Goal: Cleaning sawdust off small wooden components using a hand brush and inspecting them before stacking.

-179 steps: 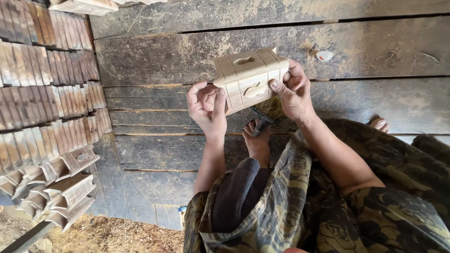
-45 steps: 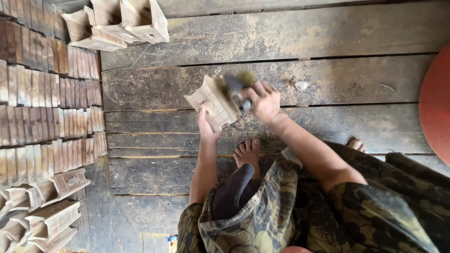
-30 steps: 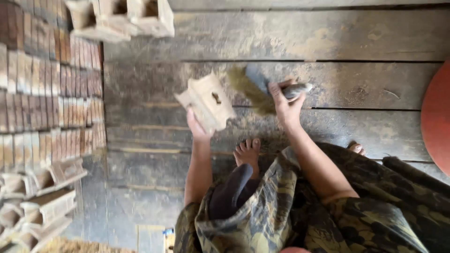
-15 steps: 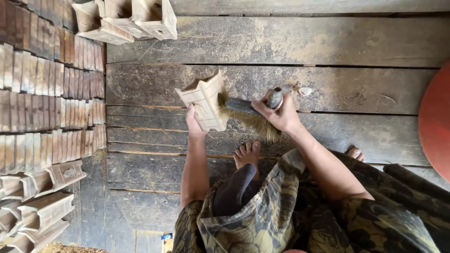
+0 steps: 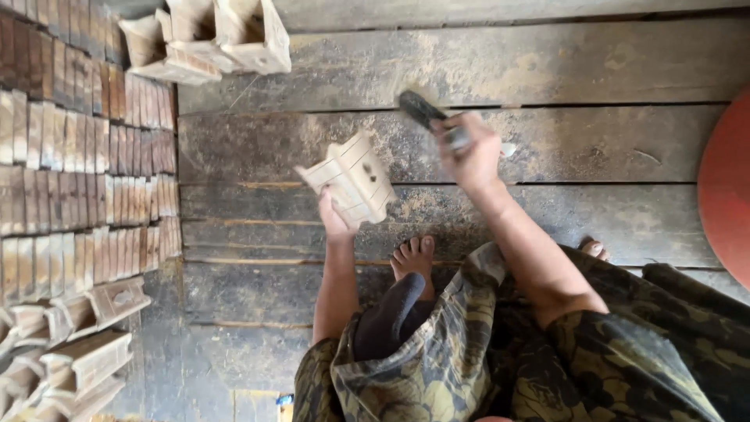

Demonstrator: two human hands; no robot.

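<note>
My left hand [image 5: 334,220] grips a pale, hollow clay block [image 5: 351,178] with grooved sides and a small cut-out, held tilted above the plank floor. My right hand [image 5: 470,153] is blurred with motion and holds a dark-handled brush [image 5: 422,108], raised up and to the right of the block. The brush's bristles are not clearly visible. One of my bare feet [image 5: 414,259] rests on the planks below the block, and toes of the other foot [image 5: 595,248] show at the right.
Rows of brown clay pieces [image 5: 86,180] cover the left side. More pale hollow blocks stand at the top left [image 5: 226,35] and bottom left [image 5: 86,359]. A red round object [image 5: 726,187] sits at the right edge. A small white scrap [image 5: 508,149] lies on the dusty planks [image 5: 594,148].
My right hand swung the brush from against the block's right side up and away to the upper right. The block tilted slightly in my left hand.
</note>
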